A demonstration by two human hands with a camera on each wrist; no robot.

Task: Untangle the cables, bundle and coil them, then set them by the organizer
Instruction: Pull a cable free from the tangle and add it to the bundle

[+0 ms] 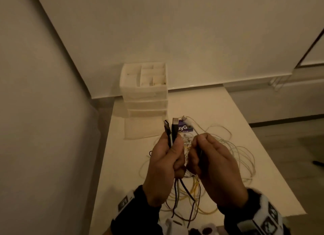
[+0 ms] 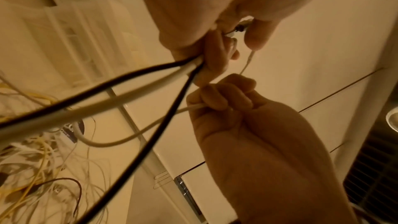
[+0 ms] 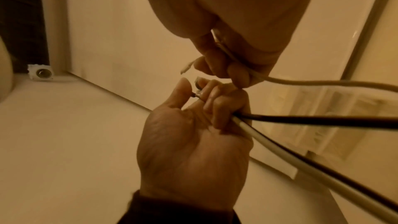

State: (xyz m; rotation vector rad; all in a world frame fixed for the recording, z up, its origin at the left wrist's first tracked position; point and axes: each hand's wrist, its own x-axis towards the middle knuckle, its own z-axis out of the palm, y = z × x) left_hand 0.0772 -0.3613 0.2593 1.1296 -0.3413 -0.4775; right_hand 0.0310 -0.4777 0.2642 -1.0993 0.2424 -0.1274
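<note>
With black and white plug-ended cables (image 1: 172, 131) clamped in the left grip (image 1: 164, 166) and a thin white cable (image 1: 192, 127) in the right grip (image 1: 217, 166), knots in the counter (image 1: 236, 115) tangle (image 1: 219, 157) could be tightened if pulled.

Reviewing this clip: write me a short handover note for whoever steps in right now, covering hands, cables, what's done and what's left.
Left hand: grips the black cables plus a white one, plug ends sticking up.
Right hand: grips a thin white cable near its plug end.
Both hands are raised above the table. The remaining cables, white, yellow and black, lie in a loose tangle under the hands. The organizer stands at the table's far edge.
Done: several plug ends gathered.
Left: finish untangling, bundle, coil, set by the organizer.
</note>
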